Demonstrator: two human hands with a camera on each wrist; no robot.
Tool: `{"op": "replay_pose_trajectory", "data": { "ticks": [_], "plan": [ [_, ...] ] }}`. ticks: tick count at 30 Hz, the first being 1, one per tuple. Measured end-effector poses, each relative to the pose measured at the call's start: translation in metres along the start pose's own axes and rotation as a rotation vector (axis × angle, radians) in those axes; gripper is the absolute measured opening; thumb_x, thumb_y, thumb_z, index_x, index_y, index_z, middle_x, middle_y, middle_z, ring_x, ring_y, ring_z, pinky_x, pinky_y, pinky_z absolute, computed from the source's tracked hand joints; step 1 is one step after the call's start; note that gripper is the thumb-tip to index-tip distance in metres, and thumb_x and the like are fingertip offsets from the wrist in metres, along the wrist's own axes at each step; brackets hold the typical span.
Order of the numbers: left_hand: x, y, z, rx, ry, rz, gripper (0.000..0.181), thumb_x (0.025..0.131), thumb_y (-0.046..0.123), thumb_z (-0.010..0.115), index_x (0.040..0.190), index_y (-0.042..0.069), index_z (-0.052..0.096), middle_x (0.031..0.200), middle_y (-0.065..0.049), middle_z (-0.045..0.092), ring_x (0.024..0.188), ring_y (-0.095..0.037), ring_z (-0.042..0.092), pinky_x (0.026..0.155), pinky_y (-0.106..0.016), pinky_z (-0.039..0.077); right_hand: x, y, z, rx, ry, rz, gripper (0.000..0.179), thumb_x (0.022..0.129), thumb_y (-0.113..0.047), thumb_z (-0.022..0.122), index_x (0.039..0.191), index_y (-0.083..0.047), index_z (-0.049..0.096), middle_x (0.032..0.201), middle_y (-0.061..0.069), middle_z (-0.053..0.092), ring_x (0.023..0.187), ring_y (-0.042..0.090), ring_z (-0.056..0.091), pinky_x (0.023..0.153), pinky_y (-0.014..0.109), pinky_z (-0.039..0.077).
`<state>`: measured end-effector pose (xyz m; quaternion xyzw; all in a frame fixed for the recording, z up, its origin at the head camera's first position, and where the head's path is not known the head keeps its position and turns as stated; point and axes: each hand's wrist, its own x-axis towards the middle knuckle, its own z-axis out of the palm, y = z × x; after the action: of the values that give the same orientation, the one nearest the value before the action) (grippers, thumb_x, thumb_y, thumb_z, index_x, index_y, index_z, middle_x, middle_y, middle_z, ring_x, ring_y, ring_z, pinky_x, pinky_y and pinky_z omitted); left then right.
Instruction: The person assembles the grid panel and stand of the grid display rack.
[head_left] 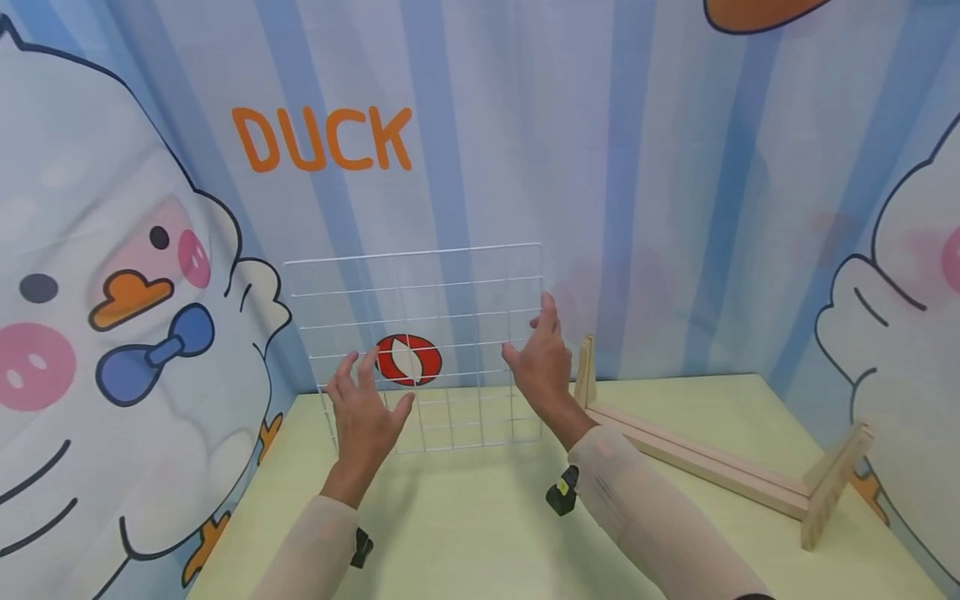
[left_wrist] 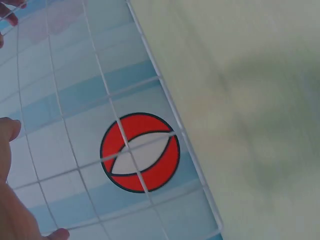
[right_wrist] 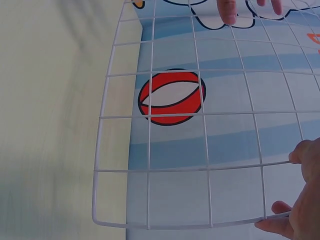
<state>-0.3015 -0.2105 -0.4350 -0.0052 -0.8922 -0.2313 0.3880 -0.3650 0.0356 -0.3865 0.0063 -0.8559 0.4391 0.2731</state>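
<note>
A white wire grid panel [head_left: 450,333] stands upright in front of me, its lower edge close over the table. My left hand [head_left: 367,417] holds it at the left side, with fingertips at the edge wire and the thumb spread inward; part of that edge is outside the left wrist view. At the right side, my right hand [head_left: 542,362] grips the panel. In the right wrist view, its fingers [right_wrist: 272,226] bend round the edge wire while the thumb touches an inner wire. Right of this hand, a wooden stand [head_left: 697,462] with an upright end piece at each end rests on the table.
The pale yellow table [head_left: 465,533] meets a striped blue curtain [head_left: 510,200] behind the panel. Printed on the cloth are white ducks, orange letters and a red ball [head_left: 427,360] seen through the grid. Small black devices [head_left: 561,493] hang under both wrists.
</note>
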Motion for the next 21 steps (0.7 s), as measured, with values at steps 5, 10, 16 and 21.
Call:
{"op": "replay_pose_trajectory", "data": {
  "ticks": [5, 10, 16, 21],
  "plan": [
    [0.006, 0.012, 0.006, -0.015, -0.034, -0.011, 0.086, 0.081, 0.024, 0.086, 0.151, 0.019, 0.037, 0.157, -0.015, 0.033, 0.142, -0.04, 0.03, 0.1, -0.06, 0.052, 0.0, -0.001, 0.001, -0.006, 0.001, 0.009, 0.094, 0.085, -0.022, 0.082, 0.157, -0.02, 0.023, 0.128, 0.009, 0.061, 0.067, 0.026, 0.058, 0.06, 0.036, 0.051],
    [0.008, 0.02, 0.01, -0.007, -0.053, -0.017, 0.085, 0.08, 0.023, 0.086, 0.151, 0.02, 0.04, 0.158, -0.016, 0.033, 0.142, -0.042, 0.031, 0.098, -0.062, 0.052, -0.001, -0.001, 0.001, -0.003, 0.004, 0.011, 0.094, 0.084, -0.021, 0.083, 0.157, -0.019, 0.023, 0.127, 0.01, 0.062, 0.069, 0.027, 0.06, 0.061, 0.038, 0.053],
    [0.009, 0.026, 0.014, -0.018, -0.036, -0.018, 0.086, 0.08, 0.019, 0.087, 0.151, 0.022, 0.038, 0.158, -0.017, 0.029, 0.141, -0.043, 0.032, 0.093, -0.059, 0.056, -0.003, -0.001, 0.003, 0.002, 0.009, 0.013, 0.095, 0.084, -0.021, 0.083, 0.158, -0.02, 0.023, 0.126, 0.009, 0.062, 0.068, 0.027, 0.058, 0.06, 0.037, 0.05],
    [0.009, 0.031, 0.018, -0.071, -0.033, -0.062, 0.085, 0.08, 0.018, 0.086, 0.15, 0.018, 0.038, 0.157, -0.02, 0.025, 0.141, -0.044, 0.033, 0.087, -0.058, 0.059, -0.004, -0.002, 0.004, 0.007, 0.011, 0.007, 0.095, 0.083, -0.021, 0.083, 0.157, -0.02, 0.024, 0.126, 0.009, 0.062, 0.066, 0.027, 0.058, 0.059, 0.037, 0.049]
  ]
}}
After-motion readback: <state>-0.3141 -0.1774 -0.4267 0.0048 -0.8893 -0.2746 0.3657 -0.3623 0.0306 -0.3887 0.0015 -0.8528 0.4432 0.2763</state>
